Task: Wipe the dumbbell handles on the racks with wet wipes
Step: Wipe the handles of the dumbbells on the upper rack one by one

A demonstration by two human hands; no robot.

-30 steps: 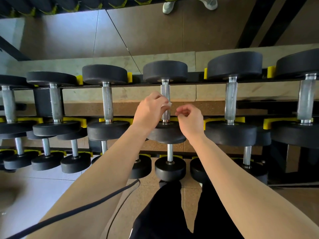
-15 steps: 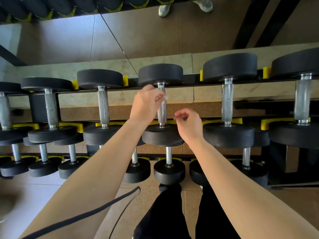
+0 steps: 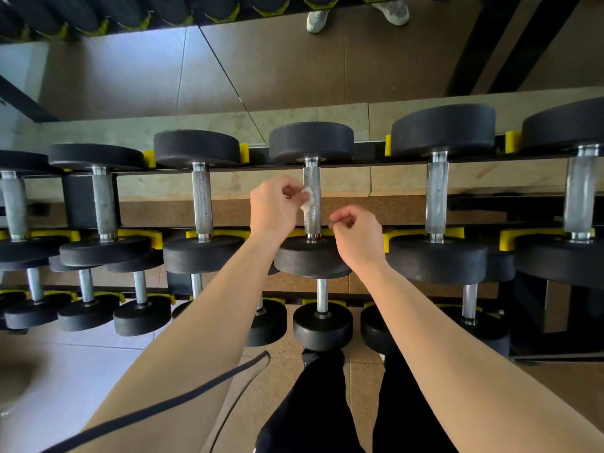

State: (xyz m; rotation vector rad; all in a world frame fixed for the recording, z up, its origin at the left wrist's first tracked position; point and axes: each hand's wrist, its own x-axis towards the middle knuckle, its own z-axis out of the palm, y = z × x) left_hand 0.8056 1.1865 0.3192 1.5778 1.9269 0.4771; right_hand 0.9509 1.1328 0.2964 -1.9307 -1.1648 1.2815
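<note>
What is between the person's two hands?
In the head view, a knurled silver metal dumbbell handle stands between the left hand, which pinches a small white wet wipe at it, and the right hand.

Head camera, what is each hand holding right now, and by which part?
The left hand pinches a crumpled wet wipe by its upper end, beside the middle dumbbell handle. The right hand, fingers curled, holds nothing.
</note>
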